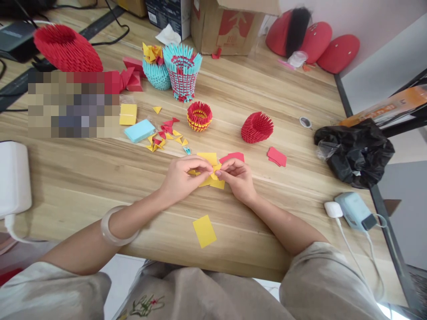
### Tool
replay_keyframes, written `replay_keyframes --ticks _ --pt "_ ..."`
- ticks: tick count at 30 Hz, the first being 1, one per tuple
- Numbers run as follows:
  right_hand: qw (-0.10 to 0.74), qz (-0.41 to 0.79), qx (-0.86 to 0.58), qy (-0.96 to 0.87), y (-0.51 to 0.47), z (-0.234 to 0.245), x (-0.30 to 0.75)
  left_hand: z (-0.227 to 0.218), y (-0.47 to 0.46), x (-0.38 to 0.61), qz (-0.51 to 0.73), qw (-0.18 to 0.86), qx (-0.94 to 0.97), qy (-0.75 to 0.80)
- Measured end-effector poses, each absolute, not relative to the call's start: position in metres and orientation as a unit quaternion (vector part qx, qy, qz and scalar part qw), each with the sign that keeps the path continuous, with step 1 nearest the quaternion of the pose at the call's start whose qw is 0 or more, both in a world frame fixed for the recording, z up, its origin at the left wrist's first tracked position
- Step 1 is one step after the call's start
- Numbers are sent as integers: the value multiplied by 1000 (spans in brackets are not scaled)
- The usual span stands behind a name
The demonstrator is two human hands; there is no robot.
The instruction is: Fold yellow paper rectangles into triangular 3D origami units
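My left hand (183,178) and my right hand (236,176) meet at the middle of the wooden table (83,178), both pinching a small yellow paper piece (215,171) between their fingertips. More yellow slips (213,182) lie under the hands. A loose yellow rectangle (204,231) lies nearer the table's front edge. A red slip (232,156) and a yellow slip (208,157) lie just beyond the fingers.
Folded-paper models stand further back: a red dome (256,127), a red and yellow ring (199,116), a teal and red vase (182,71), a large red shape (66,49). Red slips (276,156), a black bag (355,151), and a white device (13,178) sit nearby.
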State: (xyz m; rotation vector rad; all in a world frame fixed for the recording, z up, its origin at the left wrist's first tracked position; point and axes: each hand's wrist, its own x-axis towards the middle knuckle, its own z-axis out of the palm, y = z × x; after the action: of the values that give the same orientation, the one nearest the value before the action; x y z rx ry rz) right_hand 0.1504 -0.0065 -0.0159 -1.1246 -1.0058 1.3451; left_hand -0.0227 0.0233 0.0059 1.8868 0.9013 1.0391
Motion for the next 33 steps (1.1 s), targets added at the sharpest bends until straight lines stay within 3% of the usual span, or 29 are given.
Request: replay_keyframes --ticks 4,12,20,33 --pt "530 574 -455 -428 -7 -18 151 7 22 -23 390 400 739 376" --pt "554 484 -498 -458 -9 -13 150 6 22 -22 374 383 752 384" --pt "485 713 -395 -317 4 -15 158 12 23 -23 393 364 767 354" --pt "487 665 -393 -408 6 -16 157 12 21 -22 385 374 763 359"
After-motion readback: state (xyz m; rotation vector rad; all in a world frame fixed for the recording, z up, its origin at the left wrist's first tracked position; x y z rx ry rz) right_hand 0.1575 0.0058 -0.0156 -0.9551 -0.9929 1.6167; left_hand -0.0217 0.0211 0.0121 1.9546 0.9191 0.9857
